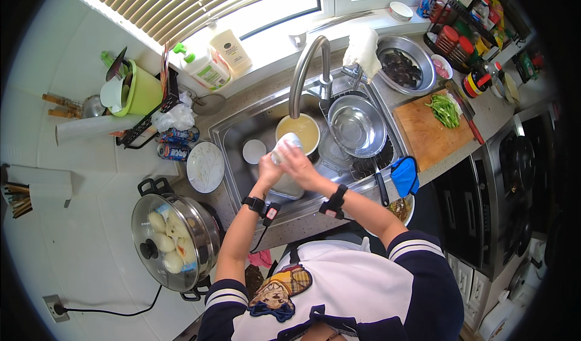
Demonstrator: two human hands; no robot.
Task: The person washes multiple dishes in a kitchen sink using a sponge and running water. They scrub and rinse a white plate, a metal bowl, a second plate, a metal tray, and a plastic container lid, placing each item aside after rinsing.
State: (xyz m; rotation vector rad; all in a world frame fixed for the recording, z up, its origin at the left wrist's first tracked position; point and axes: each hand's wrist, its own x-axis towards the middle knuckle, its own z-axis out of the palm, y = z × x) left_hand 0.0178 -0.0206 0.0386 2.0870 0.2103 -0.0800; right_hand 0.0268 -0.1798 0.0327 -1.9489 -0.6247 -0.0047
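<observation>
Over the sink [233,126], my left hand [270,171] and my right hand [298,164] are closed together around a small white dish [289,141]. The dish is tilted, and my fingers hide part of it, so I cannot tell whether it is a bowl or a cup. Just beyond it, a round white-rimmed bowl [299,130] of cloudy yellowish liquid sits beneath the curved faucet [298,99]. A small white round dish [254,151] lies to the left in the basin. Beneath my wrists is a pale container [288,188], partly covered by my hands.
A metal pan [357,126] rests on the rack at the sink's right. Farther right are a cutting board [423,141] with sliced greens [445,111], a knife [473,126] and a steel basin [407,64] of dark pieces. A lidded steamer [175,238] and white plate [205,167] stand left.
</observation>
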